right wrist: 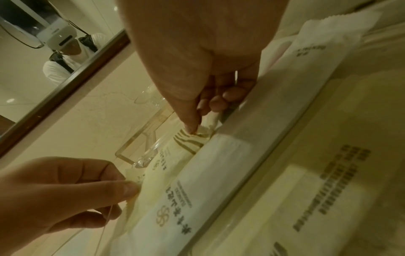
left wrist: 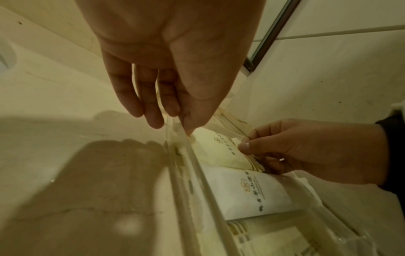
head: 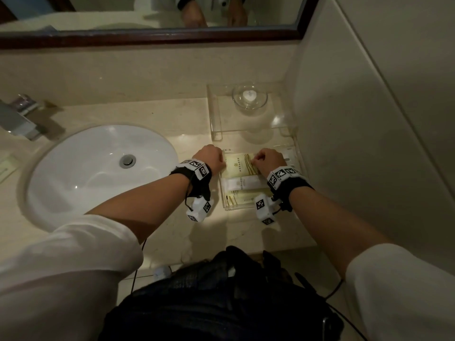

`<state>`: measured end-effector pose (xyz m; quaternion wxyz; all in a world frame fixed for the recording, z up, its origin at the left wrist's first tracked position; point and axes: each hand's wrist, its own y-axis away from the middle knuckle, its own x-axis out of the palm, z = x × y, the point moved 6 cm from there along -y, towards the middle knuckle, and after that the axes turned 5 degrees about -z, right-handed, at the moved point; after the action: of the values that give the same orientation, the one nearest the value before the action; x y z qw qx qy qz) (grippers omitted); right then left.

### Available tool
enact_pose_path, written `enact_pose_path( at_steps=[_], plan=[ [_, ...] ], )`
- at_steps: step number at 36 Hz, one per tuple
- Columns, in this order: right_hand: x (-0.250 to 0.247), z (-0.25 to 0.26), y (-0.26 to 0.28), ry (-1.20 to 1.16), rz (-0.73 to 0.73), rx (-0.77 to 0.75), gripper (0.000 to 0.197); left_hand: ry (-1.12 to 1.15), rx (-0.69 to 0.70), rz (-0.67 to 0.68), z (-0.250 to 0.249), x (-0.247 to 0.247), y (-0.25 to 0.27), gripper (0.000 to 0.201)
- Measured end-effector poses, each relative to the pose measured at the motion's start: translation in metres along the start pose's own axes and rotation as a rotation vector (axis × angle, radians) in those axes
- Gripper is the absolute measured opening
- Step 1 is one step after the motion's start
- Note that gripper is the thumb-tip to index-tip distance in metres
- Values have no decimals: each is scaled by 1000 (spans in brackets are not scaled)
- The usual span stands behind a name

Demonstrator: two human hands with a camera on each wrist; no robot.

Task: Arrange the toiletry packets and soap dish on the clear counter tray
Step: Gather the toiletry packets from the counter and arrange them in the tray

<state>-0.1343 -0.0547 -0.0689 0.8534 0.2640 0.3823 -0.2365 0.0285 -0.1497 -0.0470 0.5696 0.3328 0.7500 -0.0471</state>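
The clear counter tray lies right of the sink against the side wall. A glass soap dish with a small white soap stands in its far section. In the near section lies a cream packet with olive stripes. My left hand pinches its left end and my right hand pinches its right end. The wrist views show the same pinches: left hand, right hand, packet. A long white packet lies just nearer, then another striped packet.
A white basin is set in the beige counter to the left, with a chrome faucet behind it. A framed mirror runs along the back wall. The tiled side wall stands close to the tray's right side.
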Motion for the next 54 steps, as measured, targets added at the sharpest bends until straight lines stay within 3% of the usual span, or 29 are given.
enact_pose_path(
  at_steps=[19,22,27,30,40,54],
  plan=[
    [-1,1,4,-48,-39,-8,8,33,26,-37,4,5,2,12],
    [-2,1,5,-30,-59,-13,10,39,37,-23,3,6,2,20],
    [-3,5,9,-12,-100,-77,12,-6,79,20,1,11,6,49],
    [-3,8,13,-6,-89,-125,14,-26,98,19,5,11,8,55],
    [-8,9,12,3,-72,-158,19,-6,111,-34,4,7,13,49],
    [-1,12,13,41,-30,-92,15,43,82,-23,5,9,19,43]
  ],
)
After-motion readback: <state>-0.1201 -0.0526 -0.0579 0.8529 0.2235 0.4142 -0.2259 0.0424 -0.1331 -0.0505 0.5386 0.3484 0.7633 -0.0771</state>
